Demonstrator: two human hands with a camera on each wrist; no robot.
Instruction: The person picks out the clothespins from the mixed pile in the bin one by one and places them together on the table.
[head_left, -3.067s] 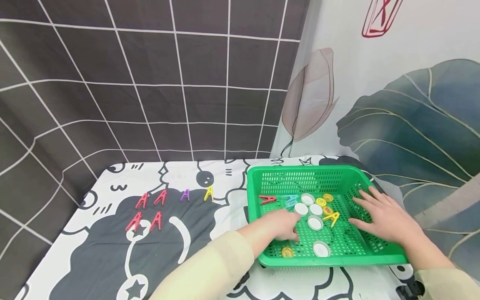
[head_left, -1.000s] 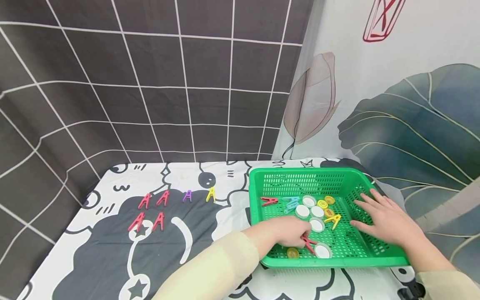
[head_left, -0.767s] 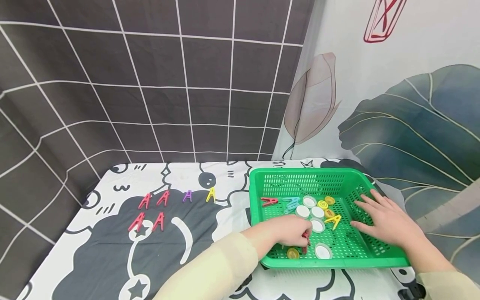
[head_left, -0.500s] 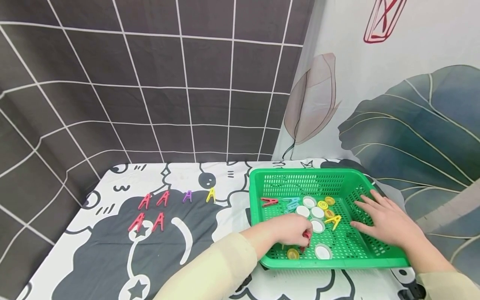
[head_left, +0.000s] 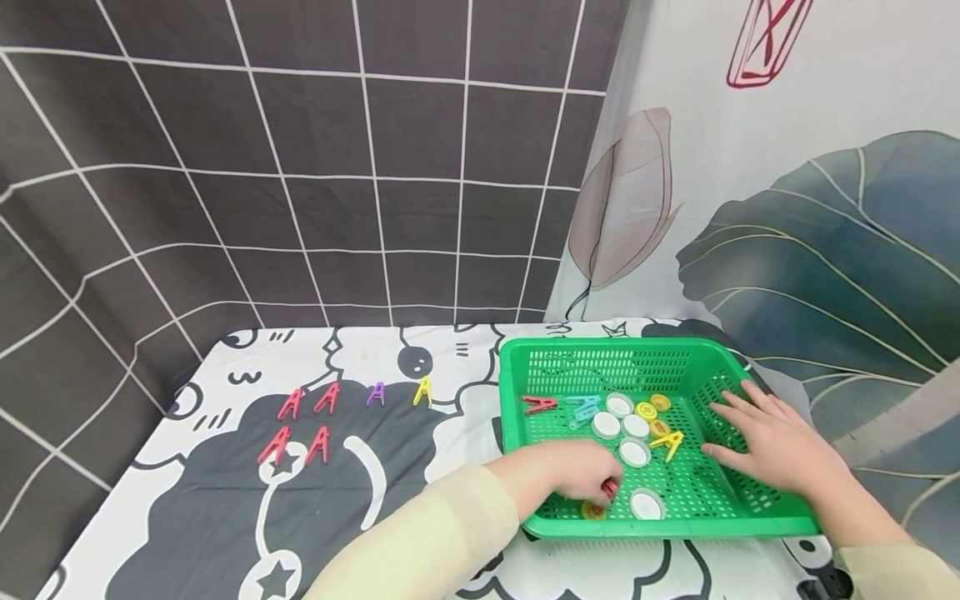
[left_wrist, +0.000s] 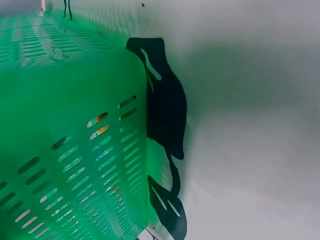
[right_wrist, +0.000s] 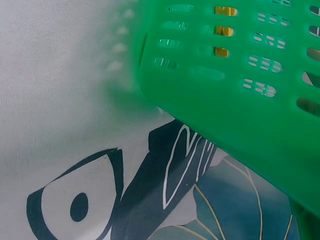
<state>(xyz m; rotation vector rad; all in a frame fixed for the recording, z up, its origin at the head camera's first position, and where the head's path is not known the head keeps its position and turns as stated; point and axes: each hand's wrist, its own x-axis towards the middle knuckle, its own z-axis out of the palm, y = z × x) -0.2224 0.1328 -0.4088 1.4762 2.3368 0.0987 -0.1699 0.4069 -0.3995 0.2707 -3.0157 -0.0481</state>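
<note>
In the head view, my left hand [head_left: 583, 473] is low inside the green plastic basket [head_left: 675, 527], fingers curled around a red clothespin [head_left: 611, 487] that is mostly hidden by the hand. A yellow cap [head_left: 592, 509] lies partly under those fingers, with a white round cap [head_left: 647, 504] just to the right. My right hand [head_left: 780, 442] rests with spread fingers against the basket's right wall and holds nothing. Both wrist views show the basket's outer wall [left_wrist: 75, 100] and no hand.
Inside the basket lie another red clothespin [head_left: 540, 404], blue clothespins [head_left: 585, 412], a yellow clothespin [head_left: 667, 444], white caps [head_left: 634, 452] and yellow caps [head_left: 646, 411]. On the cloth to the left stand several red clothespins [head_left: 320, 446], a purple one [head_left: 376, 394] and a yellow one [head_left: 423, 391].
About three seconds ago my left hand was farther left in the basket. A red clothespin then showed at its fingertips and is now tucked further into the hand. My right hand stays put.
</note>
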